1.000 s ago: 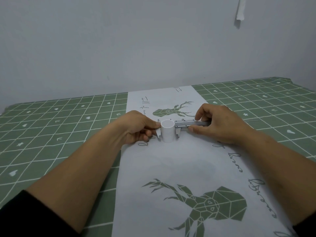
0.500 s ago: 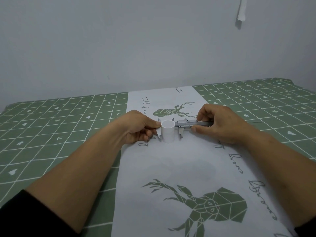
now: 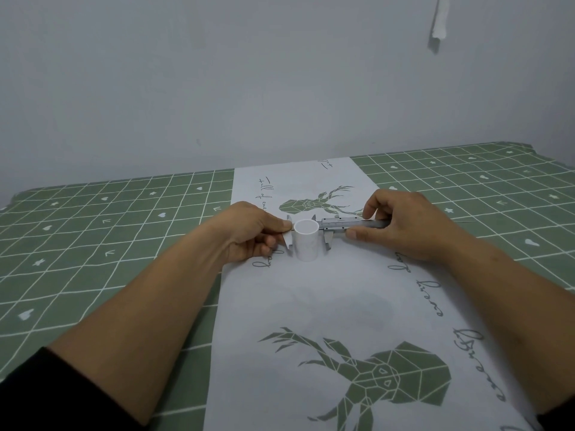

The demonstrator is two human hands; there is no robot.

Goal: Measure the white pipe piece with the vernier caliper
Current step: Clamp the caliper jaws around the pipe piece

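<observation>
A short white pipe piece [image 3: 306, 244] stands upright on the white strip of the tablecloth, open end up. The steel vernier caliper [image 3: 342, 226] lies level across it, with one lower jaw on each side of the pipe. My left hand [image 3: 253, 233] pinches the caliper's fixed jaw end at the pipe's left side. My right hand [image 3: 401, 225] grips the caliper's beam and slider on the right, thumb under it and fingers on top. The far end of the beam is hidden by my right hand.
The table [image 3: 93, 244] wears a green checked cloth with a white centre strip printed with green deer heads [image 3: 373, 377] and script. A grey wall [image 3: 249, 88] rises right behind the table's far edge. A white strip [image 3: 440, 21] hangs on the wall, upper right.
The sliding jaw has closed in slightly towards the pipe's right side. Both hands and the pipe stay in the same place.
</observation>
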